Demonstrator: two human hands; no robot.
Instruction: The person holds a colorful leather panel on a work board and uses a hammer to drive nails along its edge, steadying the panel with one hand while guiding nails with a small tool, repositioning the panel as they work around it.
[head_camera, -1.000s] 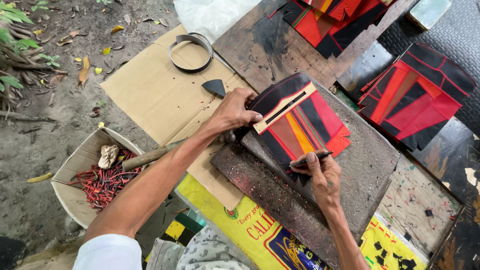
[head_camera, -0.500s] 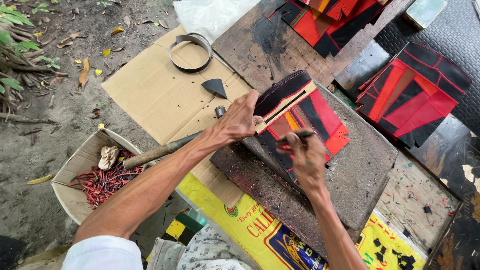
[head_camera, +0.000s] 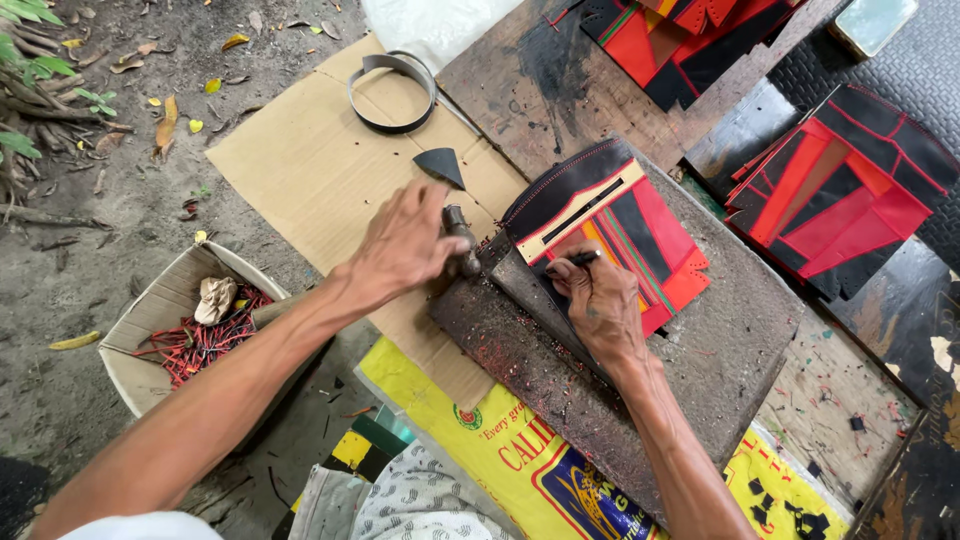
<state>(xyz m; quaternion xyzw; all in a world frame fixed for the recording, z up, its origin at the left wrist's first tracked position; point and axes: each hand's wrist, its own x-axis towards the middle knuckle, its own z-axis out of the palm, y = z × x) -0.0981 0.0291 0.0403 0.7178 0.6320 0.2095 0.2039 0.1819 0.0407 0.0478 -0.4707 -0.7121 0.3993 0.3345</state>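
Observation:
A stitched piece of black, red, orange and cream patchwork material lies on a dark worn work slab. My right hand presses down on the near edge of the piece and pinches a thin dark punch tool against it. My left hand is closed around the head end of a wooden-handled hammer, just left of the slab's corner. The hammer's handle runs back under my forearm toward the cardboard box.
More red and black patchwork pieces lie right and at the top. A flat cardboard sheet carries a metal ring and a dark scrap. A cardboard box of red scraps sits left. A yellow printed sack lies underneath.
My right hand slid up the piece from its lower right edge to its near left edge with the punch. My left hand left the piece and now grips the hammer head.

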